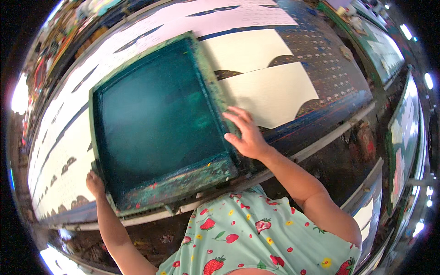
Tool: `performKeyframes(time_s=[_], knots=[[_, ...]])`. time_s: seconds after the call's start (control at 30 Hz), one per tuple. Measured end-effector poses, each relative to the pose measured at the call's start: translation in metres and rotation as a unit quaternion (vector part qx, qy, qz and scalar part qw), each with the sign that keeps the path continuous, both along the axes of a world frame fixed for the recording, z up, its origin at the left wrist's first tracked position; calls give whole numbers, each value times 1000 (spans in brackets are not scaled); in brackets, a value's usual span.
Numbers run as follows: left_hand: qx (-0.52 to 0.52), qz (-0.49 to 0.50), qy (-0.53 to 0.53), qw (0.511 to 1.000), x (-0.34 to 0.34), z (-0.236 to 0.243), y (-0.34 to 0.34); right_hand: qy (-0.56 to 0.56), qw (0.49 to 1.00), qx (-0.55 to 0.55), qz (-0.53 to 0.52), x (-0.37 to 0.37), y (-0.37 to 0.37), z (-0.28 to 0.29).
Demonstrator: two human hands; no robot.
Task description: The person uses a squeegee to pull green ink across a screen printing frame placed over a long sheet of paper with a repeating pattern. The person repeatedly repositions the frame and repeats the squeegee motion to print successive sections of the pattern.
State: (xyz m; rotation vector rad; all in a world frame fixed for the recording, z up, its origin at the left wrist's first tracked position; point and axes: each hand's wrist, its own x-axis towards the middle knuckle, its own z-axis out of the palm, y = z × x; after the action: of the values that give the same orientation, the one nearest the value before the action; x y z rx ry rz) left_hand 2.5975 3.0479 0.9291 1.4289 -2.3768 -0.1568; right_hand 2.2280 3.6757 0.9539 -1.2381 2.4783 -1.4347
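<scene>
A large screen-printing frame (156, 114) with a dark teal mesh and paint-stained green wooden sides lies across a long table in front of me. My left hand (95, 184) is closed at the frame's lower left side, its fingertips partly hidden. On the opposite side, my right hand (247, 137) is open, with fingers apart and their tips at the frame's right edge. Cream cut fabric pieces (270, 91) with curved notches lie flat to the right of the frame, close to my right hand. More pale pieces (59, 169) lie to its left.
Pinkish printed pieces (201, 18) lie along the table's far part. The dark, speckled tabletop (334, 68) shows at the right. A metal rail (316, 146) runs along the near edge. Other work tables (380, 50) with pieces on them stand farther right. Clutter (68, 41) fills the far left.
</scene>
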Motion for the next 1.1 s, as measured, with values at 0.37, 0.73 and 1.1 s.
performKeyframes(time_s=[0.37, 0.73, 1.1], knots=[[334, 96, 210, 914, 13, -7, -26, -199, 964, -175, -34, 5, -4, -42], [380, 102, 361, 845, 0, -11, 0, -396, 857, -320, -82, 7, 7, -37], [424, 50, 317, 847, -6, 21, -3, -359, 881, -307, 39, -10, 6, 51]])
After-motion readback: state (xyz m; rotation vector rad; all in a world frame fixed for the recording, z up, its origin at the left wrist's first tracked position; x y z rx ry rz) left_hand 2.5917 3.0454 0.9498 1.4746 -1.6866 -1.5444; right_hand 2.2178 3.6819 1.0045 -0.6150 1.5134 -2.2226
